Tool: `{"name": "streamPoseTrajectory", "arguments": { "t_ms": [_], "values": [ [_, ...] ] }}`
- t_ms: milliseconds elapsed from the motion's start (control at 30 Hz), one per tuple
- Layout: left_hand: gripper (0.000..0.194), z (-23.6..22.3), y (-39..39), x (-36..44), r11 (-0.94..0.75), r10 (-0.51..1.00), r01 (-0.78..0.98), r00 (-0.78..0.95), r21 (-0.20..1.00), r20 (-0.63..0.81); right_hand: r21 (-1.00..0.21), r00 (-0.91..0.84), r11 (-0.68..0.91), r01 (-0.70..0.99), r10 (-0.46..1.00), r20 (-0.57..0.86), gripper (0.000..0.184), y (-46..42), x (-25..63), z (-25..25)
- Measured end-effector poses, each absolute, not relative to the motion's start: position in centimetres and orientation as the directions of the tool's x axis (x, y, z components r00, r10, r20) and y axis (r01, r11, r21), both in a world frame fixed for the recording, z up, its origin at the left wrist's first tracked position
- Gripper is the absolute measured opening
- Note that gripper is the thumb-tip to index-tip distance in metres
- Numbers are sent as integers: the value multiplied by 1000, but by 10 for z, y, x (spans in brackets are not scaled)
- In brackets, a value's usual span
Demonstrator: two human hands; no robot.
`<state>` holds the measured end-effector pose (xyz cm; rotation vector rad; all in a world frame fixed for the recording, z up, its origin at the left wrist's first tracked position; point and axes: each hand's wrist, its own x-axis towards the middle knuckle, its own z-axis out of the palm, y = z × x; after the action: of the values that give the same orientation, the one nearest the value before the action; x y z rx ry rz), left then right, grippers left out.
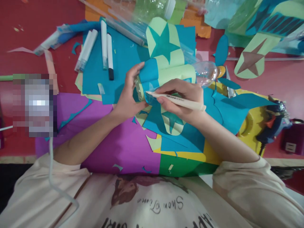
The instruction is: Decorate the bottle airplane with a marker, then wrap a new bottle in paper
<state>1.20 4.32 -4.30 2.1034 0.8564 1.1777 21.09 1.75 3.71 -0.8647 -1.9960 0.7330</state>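
A small clear plastic bottle lies on its side, wrapped in light green paper with a blue paper band near its base. My left hand is closed around the base end, fingers above and thumb below. In my right hand is a white acrylic marker. Its tip meets the blue band beside a faint white star shape; whether it touches the paper I cannot tell. Light green rounded flaps with blue stars stick out from the bottle, an upper flap and a lower flap.
Several markers lie at the upper left on blue paper. Purple card and paper scraps cover the front. A glue gun rests at right, with a phone-like blurred device at left. Larger plastic bottles stand behind.
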Motion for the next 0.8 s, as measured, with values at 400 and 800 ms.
{"name": "streamPoseTrajectory", "arguments": {
  "t_ms": [400,800],
  "values": [
    [83,-40,40,12,-570,801,294,405,767,440,-716,-459,601,355,779,427,15,17,212,37],
    [83,-41,41,11,-596,782,260,403,759,476,-761,-426,544,353,818,387,19,17,212,36]
  ]
}}
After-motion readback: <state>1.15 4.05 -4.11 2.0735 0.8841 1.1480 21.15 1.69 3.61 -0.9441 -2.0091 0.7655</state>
